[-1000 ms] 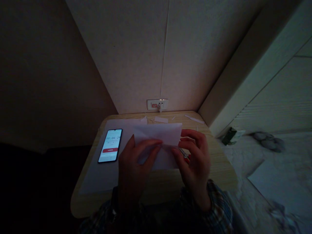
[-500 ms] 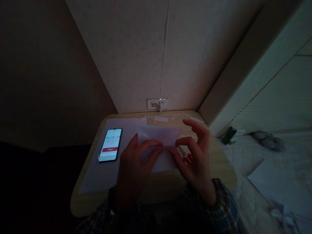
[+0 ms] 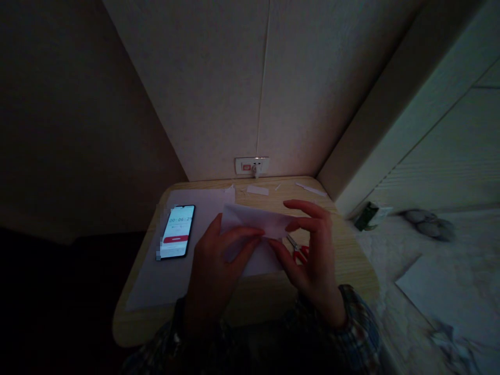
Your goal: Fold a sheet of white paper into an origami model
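Observation:
A folded white sheet of paper (image 3: 250,214) is held up above the table's middle, its top edge slanting down to the right. My left hand (image 3: 216,255) pinches it between thumb and index finger along the lower middle. At the right part of the paper, my right hand (image 3: 312,250) has its thumb below and index finger on the edge, gripping it, with another finger raised. Scissors with red handles (image 3: 300,252) lie on the table just behind my right hand, partly covered by it.
A lit phone (image 3: 177,232) showing a running timer lies on a large white sheet (image 3: 156,284) at the left of the wooden table (image 3: 351,260). Paper strips (image 3: 258,190) lie along the back edge, below a wall socket (image 3: 252,166). A green box (image 3: 366,216) stands beyond the right side.
The paper's upper right corner has come down, so its top edge now slants. My right hand's index finger has closed onto that side; my left hand keeps its pinch.

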The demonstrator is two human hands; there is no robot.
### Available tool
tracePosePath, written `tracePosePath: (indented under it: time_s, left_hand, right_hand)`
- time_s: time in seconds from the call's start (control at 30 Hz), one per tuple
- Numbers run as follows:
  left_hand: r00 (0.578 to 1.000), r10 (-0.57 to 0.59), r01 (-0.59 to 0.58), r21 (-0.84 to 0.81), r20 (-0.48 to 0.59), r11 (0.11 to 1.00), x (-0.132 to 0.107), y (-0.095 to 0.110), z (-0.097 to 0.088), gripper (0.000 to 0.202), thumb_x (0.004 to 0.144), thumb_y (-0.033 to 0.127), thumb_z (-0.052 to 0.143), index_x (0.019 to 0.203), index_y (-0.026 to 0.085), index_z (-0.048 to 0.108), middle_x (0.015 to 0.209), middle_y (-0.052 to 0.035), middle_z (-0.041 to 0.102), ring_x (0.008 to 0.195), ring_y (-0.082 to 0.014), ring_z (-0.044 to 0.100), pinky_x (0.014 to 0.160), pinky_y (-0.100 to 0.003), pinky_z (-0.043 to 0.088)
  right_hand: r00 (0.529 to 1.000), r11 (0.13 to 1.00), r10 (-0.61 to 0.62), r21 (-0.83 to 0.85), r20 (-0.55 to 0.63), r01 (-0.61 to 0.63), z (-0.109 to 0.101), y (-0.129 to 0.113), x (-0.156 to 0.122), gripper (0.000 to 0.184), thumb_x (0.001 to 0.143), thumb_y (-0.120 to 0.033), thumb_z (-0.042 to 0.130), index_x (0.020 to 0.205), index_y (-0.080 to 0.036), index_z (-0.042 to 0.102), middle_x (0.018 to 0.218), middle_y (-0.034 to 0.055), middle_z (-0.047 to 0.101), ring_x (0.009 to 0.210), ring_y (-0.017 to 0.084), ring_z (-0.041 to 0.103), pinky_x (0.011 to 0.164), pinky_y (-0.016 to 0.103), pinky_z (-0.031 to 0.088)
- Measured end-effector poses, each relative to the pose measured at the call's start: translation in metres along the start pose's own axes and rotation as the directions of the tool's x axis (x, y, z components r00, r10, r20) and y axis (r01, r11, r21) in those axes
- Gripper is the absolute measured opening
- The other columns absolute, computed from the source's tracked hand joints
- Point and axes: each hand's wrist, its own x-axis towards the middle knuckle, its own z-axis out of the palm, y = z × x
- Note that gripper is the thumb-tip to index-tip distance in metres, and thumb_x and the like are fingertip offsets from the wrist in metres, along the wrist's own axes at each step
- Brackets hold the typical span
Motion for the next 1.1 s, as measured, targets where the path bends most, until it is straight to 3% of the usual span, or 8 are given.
tracePosePath:
  time_s: [0.07, 0.17, 0.3, 0.4, 0.5, 0.63, 0.8, 1.1]
  left_hand:
    - [1.000, 0.010, -0.010, -0.011, 0.018, 1.000, 0.000, 0.001, -0.001, 0.013, 0.081, 0.016, 0.074, 0.085, 0.027, 0.081, 0.087, -0.0014, 0.073, 0.082, -0.0212, 0.071, 0.082, -0.035, 0.058]
    - [0.999, 0.005, -0.004, -0.026, 0.035, 1.000, 0.000, 0.003, -0.004, 0.016, 0.083, 0.015, 0.071, 0.092, 0.026, 0.078, 0.094, -0.0004, 0.075, 0.092, -0.0215, 0.070, 0.088, -0.036, 0.057]
    - [0.999, -0.013, 0.010, -0.087, -0.034, 0.996, -0.003, 0.001, -0.006, 0.039, 0.083, 0.015, 0.070, 0.119, 0.028, 0.064, 0.119, -0.0023, 0.070, 0.111, -0.0225, 0.066, 0.083, -0.031, 0.060]
    - [0.989, -0.035, 0.001, -0.234, -0.141, 0.972, -0.006, -0.001, -0.002, 0.055, 0.079, 0.014, 0.073, 0.128, 0.028, 0.053, 0.134, -0.0066, 0.061, 0.121, -0.0252, 0.063, 0.083, -0.032, 0.062]
    - [0.978, -0.103, 0.022, -0.402, -0.183, 0.915, -0.007, 0.003, 0.003, 0.039, 0.080, 0.012, 0.071, 0.113, 0.025, 0.056, 0.128, -0.0074, 0.065, 0.118, -0.0252, 0.066, 0.079, -0.031, 0.063]
    - [0.944, -0.287, 0.164, -0.524, -0.162, 0.836, -0.005, 0.010, 0.006, 0.013, 0.083, 0.014, 0.069, 0.091, 0.021, 0.063, 0.116, -0.0050, 0.072, 0.097, -0.0186, 0.074, 0.071, -0.023, 0.060]
    - [0.931, -0.302, 0.168, -0.494, -0.204, 0.853, -0.002, 0.007, 0.005, 0.015, 0.081, 0.014, 0.071, 0.091, 0.021, 0.063, 0.113, -0.0052, 0.074, 0.088, -0.0175, 0.075, 0.070, -0.024, 0.061]
    - [0.936, -0.323, 0.210, -0.509, -0.143, 0.834, -0.002, 0.005, 0.005, 0.017, 0.079, 0.016, 0.072, 0.091, 0.021, 0.061, 0.116, -0.0068, 0.074, 0.085, -0.0177, 0.076, 0.074, -0.028, 0.062]
  right_hand:
    - [1.000, 1.000, 0.003, 0.002, 0.027, -0.004, -0.001, 0.001, 0.000, 0.024, 0.090, -0.025, 0.066, 0.110, -0.027, 0.053, 0.122, 0.0069, 0.061, 0.113, 0.027, 0.057, 0.093, 0.048, 0.045]
    - [0.998, 0.999, 0.034, -0.017, 0.056, -0.033, -0.002, 0.001, 0.001, 0.011, 0.092, -0.020, 0.062, 0.099, -0.028, 0.059, 0.121, 0.0045, 0.062, 0.113, 0.026, 0.057, 0.093, 0.047, 0.045]
    - [0.989, 0.990, 0.142, 0.030, -0.047, -0.141, 0.001, 0.000, -0.001, 0.008, 0.090, -0.019, 0.064, 0.090, -0.027, 0.061, 0.117, 0.0033, 0.062, 0.110, 0.025, 0.058, 0.092, 0.046, 0.047]
    - [0.965, 0.973, 0.226, 0.079, -0.131, -0.217, 0.004, -0.002, -0.002, 0.010, 0.088, -0.019, 0.065, 0.084, -0.026, 0.061, 0.120, 0.0045, 0.060, 0.113, 0.026, 0.057, 0.092, 0.047, 0.049]
    - [0.940, 0.949, 0.304, 0.133, -0.154, -0.285, 0.006, -0.004, -0.002, 0.011, 0.088, -0.018, 0.065, 0.081, -0.026, 0.061, 0.126, 0.0065, 0.057, 0.120, 0.028, 0.055, 0.090, 0.047, 0.052]
    - [0.938, 0.938, 0.328, 0.161, -0.113, -0.309, 0.006, -0.006, -0.002, 0.010, 0.088, -0.020, 0.065, 0.080, -0.025, 0.061, 0.131, 0.0067, 0.057, 0.126, 0.028, 0.053, 0.096, 0.049, 0.050]
    - [0.939, 0.930, 0.334, 0.193, -0.082, -0.314, 0.008, -0.004, -0.004, 0.010, 0.087, -0.019, 0.066, 0.079, -0.023, 0.062, 0.129, 0.0072, 0.059, 0.122, 0.028, 0.055, 0.096, 0.051, 0.050]
    - [0.936, 0.931, 0.335, 0.192, -0.109, -0.311, 0.009, -0.003, -0.003, 0.014, 0.087, -0.017, 0.066, 0.078, -0.026, 0.062, 0.125, 0.0069, 0.061, 0.120, 0.029, 0.057, 0.093, 0.051, 0.051]
